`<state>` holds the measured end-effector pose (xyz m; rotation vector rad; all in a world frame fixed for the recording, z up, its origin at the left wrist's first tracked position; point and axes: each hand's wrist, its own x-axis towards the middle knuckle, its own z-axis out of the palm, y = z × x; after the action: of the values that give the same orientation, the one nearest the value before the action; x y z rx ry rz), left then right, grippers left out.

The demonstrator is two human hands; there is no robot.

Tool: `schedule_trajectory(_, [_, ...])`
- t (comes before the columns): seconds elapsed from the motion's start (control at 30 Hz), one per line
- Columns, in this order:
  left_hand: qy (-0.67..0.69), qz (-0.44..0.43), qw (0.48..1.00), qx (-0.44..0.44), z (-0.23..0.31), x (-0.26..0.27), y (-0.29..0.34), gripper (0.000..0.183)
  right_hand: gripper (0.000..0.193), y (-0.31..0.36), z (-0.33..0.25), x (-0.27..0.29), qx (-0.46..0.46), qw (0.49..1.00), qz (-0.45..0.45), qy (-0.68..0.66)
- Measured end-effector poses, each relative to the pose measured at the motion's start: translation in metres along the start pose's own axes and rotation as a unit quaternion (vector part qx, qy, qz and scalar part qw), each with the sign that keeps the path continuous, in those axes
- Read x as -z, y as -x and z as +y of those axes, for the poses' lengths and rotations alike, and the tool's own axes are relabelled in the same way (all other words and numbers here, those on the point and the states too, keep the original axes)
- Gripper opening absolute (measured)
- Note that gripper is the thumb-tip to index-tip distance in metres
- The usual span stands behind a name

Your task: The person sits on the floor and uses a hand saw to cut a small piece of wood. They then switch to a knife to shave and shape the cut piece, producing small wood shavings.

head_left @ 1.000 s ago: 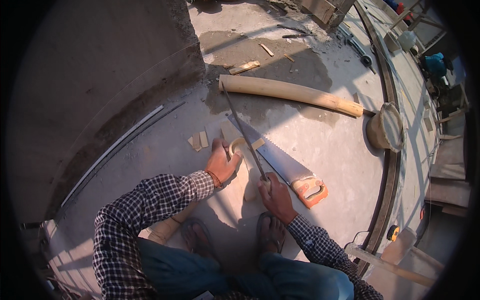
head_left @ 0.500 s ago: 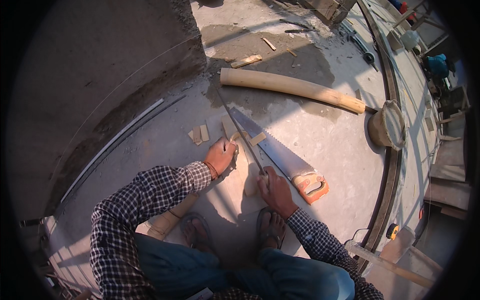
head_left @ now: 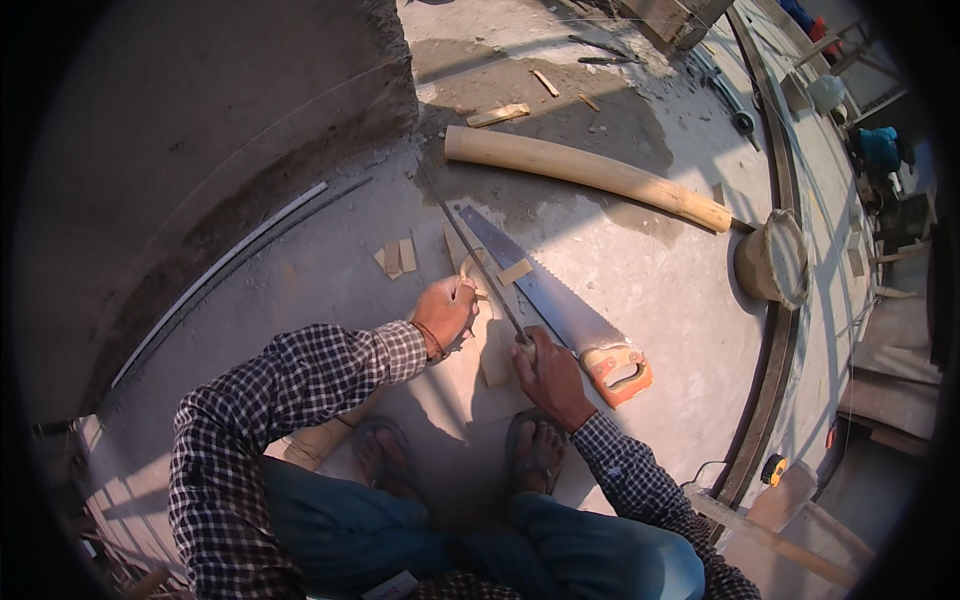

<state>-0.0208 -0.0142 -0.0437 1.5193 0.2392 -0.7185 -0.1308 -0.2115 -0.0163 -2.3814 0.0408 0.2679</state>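
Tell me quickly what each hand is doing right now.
Left hand: closed, holding a small pale curved piece, partly hidden.
Right hand: closed, holding a long thin tool.

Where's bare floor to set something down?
Looks bare: floor between the handsaw and the bucket, on the near side of the bamboo pole; also between the long strips by the wall and the wood offcuts. Crowded: around the left hand and right hand, where the metal rod, a wood piece and the handsaw sit close together.
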Motion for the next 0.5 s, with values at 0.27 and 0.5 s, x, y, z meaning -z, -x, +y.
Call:
schedule_trajectory(0.27, [-0.048, 0.003, 0.999, -0.025, -0.001, -0.001, 0.0, 0.036, 0.029, -0.006, 0.008, 0.01, -0.001, 1.0, -0.01, -0.008])
schedule_trajectory(0.5, [-0.089, 0.036, 0.993, -0.064, -0.011, 0.0, -0.004, 0.041, 0.025, -0.01, 0.005, 0.014, 0.047, 0.998, 0.018, -0.036])
